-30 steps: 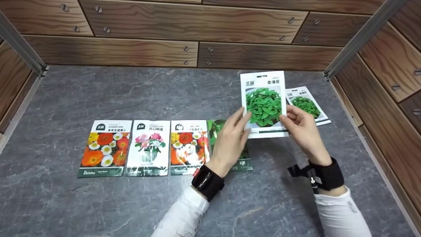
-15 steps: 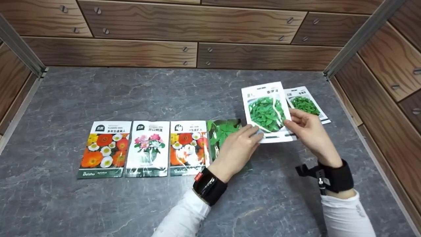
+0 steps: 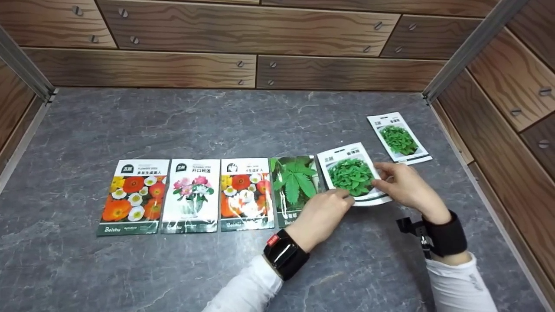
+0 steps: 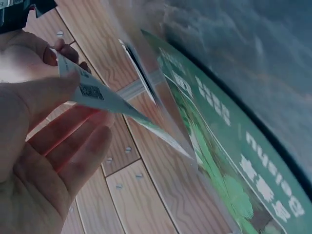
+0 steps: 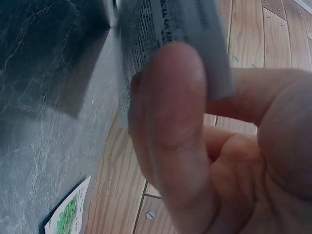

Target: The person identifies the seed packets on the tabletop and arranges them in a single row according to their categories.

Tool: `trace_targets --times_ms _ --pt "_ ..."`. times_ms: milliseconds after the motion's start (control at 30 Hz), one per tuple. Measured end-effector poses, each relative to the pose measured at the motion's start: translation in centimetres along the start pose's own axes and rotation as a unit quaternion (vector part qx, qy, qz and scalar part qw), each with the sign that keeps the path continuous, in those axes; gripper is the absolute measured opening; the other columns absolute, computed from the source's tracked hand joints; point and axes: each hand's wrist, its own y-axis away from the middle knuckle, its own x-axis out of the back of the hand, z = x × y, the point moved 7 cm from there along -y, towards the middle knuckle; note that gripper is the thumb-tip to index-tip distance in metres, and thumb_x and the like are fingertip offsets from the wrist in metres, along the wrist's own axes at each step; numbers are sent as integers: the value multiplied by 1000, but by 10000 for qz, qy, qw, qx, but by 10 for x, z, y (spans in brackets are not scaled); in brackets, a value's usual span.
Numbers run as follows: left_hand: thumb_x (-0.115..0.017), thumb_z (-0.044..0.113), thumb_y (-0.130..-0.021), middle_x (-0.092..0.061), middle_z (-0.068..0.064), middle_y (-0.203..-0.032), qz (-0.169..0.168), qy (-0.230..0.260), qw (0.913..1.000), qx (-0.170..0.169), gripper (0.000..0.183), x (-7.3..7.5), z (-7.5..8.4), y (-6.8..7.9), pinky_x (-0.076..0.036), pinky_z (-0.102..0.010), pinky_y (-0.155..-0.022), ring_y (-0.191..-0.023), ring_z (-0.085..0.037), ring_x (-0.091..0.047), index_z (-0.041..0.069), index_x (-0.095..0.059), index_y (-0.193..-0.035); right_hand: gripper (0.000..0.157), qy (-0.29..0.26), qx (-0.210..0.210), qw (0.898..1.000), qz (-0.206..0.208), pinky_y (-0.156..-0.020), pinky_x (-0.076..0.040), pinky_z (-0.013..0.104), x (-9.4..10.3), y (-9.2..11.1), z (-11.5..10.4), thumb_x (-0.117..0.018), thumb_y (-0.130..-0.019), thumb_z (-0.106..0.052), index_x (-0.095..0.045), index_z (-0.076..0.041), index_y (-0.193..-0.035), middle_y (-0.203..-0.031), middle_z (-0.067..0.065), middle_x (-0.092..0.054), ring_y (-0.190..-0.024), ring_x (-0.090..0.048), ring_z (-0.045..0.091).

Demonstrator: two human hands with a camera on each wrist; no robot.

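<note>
A white seed packet with a leafy green plant on it [image 3: 350,177] is tilted, its near edge raised off the table. My left hand [image 3: 323,216] pinches its near left corner, and the left wrist view shows thumb and fingers on either side of the packet [image 4: 92,90]. At the packet's right edge, my right hand [image 3: 409,186] pinches it between thumb and fingers. Just left of it lies a dark green seed packet with a large leaf [image 3: 295,180], partly covered by my left hand. A matching white plant packet [image 3: 398,139] lies apart at the back right.
Farther left, a row holds an orange-flower packet [image 3: 134,197], a pink-flower packet [image 3: 190,195] and another orange-flower packet [image 3: 247,193]. The grey marbled table [image 3: 151,268] ends at wood-patterned walls [image 3: 173,67] at the back and sides.
The held packet has come down and toward me, beside the leaf packet. My left hand moved right and took hold of its near left corner. The packet at the back right is now uncovered.
</note>
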Motion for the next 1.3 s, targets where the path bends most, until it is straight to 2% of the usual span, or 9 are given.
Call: trace_targets --times_ms 233,400,533,667,800,933,1033,1167,1300 --pt "-80 11 -90 -79 4 -113 -341 -352 9988 -14 27 -14 10 2 -62 -15 -81 -95 -8 -75 18 -77 -116 62 474 -59 9988 -105 -59 -45 25 -10 -1 1 -72 -95 -13 -51 15 -146 -83 12 -69 -65 -55 10" --pt "-82 14 -89 -79 5 -108 -521 -585 9969 -109 25 -21 18 3 -61 -16 -74 -89 -6 -74 20 -77 -112 70 936 -207 9953 -104 -59 -41 29 -14 2 0 -79 -91 -27 -55 10 -145 -69 1 -58 -58 -48 13" --pt "-82 16 -89 -79 8 -107 -530 -810 9953 29 24 -23 19 3 -60 -16 -72 -87 -5 -73 23 -78 -111 78 1072 -340 9935 -163 -59 -43 30 -19 2 2 -83 -87 -34 -56 10 -144 -68 1 -55 -59 -50 15" --pt "-82 19 -89 -79 9 -107 -596 -1242 9903 180 21 -23 21 7 -57 -15 -62 -79 -3 -71 24 -80 -109 76 1164 -331 9924 -204 -61 -45 33 -25 0 2 -84 -86 -35 -58 10 -141 -67 2 -54 -61 -52 18" --pt "-83 20 -88 -79 7 -110 -706 -1473 9862 269 21 -22 22 10 -55 -15 -57 -76 -3 -69 21 -80 -109 73 1229 -264 9918 -244 -65 -51 42 -30 -3 1 -83 -85 -35 -61 11 -138 -66 2 -52 -64 -54 22" --pt "-85 22 -86 -78 7 -113 -893 -1489 9842 343 25 -24 21 11 -56 -16 -60 -77 -3 -69 22 -80 -111 76 1288 -249 9908 -347 -76 -57 54 -35 -5 2 -82 -87 -35 -58 14 -139 -68 7 -56 -69 -59 27" --pt "-86 25 -85 -78 6 -119 -1042 -1459 9830 390 30 -26 20 12 -58 -17 -66 -82 -4 -71 22 -79 -114 77 1302 -248 9904 -393 -85 -58 61 -37 -6 2 -81 -88 -35 -56 15 -140 -77 17 -66 -76 -64 33" --pt "-85 26 -87 -76 3 -131 -1182 -1338 9829 443 37 -28 19 12 -62 -22 -86 -97 -8 -75 21 -77 -123 73 1328 -183 9903 -370 -92 -57 65 -39 -6 2 -80 -88 -33 -57 14 -139 -98 32 -74 -91 -71 46" --pt "-84 25 -89 -71 2 -141 -1373 -1217 9817 518 42 -31 16 12 -61 -28 -98 -110 -11 -74 21 -74 -129 73 1373 -149 9898 -361 -100 -54 67 -39 -7 2 -79 -89 -31 -56 15 -140 -122 40 -69 -111 -67 58"
